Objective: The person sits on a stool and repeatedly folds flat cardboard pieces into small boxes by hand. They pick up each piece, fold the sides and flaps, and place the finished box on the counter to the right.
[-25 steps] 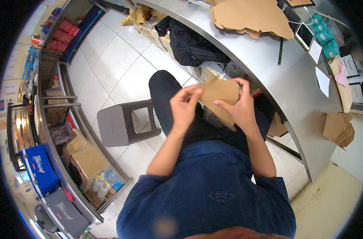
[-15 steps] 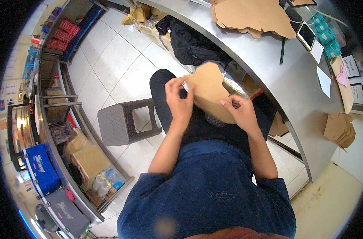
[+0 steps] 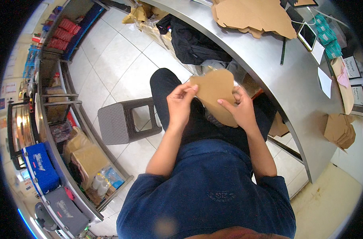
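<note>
A brown cardboard blank point(image 3: 214, 92) with a notched outline is held up over my lap, its upper edge slightly blurred. My left hand point(image 3: 180, 104) pinches its left edge between thumb and fingers. At the right edge my right hand point(image 3: 242, 108) grips the same blank, thumb on the near face and fingers behind it. Past the blank, on the steel table point(image 3: 283, 85), lies a pile of flat cardboard blanks point(image 3: 251, 16). Several folded cardboard pieces point(image 3: 339, 130) are stacked by the table's right edge.
A grey plastic stool point(image 3: 117, 124) stands left of my legs. Black cloth point(image 3: 195, 42) is bundled under the table edge. On the table lie a phone point(image 3: 307, 36) with a cable and teal packets point(image 3: 325, 36). Metal shelves point(image 3: 83, 159) with goods line the left.
The blank has turned and shifted slightly right. My left hand has moved right along its edge; my right hand has risen a little, its fingers now behind the blank.
</note>
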Demonstrator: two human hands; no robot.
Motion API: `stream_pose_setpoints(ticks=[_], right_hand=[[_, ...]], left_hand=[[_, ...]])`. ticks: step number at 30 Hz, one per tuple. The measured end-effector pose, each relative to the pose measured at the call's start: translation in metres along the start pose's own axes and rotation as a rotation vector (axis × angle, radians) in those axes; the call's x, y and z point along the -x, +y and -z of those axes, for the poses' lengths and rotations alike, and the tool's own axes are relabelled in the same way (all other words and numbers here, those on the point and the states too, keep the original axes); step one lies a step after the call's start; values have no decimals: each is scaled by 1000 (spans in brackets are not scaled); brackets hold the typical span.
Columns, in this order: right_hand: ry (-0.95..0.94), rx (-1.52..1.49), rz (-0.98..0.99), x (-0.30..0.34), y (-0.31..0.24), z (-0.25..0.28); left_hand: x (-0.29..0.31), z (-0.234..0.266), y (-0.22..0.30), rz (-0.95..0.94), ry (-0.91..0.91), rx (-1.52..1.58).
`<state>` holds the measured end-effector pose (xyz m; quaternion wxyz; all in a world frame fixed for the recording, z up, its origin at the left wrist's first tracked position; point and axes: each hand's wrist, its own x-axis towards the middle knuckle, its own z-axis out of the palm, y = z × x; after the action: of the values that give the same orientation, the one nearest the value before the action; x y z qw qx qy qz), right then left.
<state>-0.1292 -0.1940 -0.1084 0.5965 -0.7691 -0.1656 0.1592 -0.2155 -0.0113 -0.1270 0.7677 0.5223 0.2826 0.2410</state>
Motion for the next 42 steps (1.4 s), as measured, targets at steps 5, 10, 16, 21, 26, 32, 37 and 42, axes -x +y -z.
stream_pose_setpoints(ticks=[5, 10, 16, 21, 26, 32, 37, 42], right_hand=[[-179, -76, -144, 5, 18, 10], [-216, 184, -30, -1, -5, 19], [-345, 285, 275, -13, -21, 24], [15, 258, 155, -8, -15, 7], [-47, 160, -20, 9, -1, 12], [-272, 249, 194, 9, 11, 36], [20, 631, 262, 1, -10, 31], [-39, -442, -120, -7, 35, -2]], left_hand=[[-17, 18, -8, 220, 93, 184], [4, -3, 5, -620, -160, -930], [16, -7, 2, -476, -453, -831], [13, -6, -1, -378, -305, -694], [-4, 10, -10, 363, -14, 226], [-14, 33, -10, 495, -94, -95], [-4, 32, -12, 256, -217, -178], [12, 37, 0, 255, -367, -175]])
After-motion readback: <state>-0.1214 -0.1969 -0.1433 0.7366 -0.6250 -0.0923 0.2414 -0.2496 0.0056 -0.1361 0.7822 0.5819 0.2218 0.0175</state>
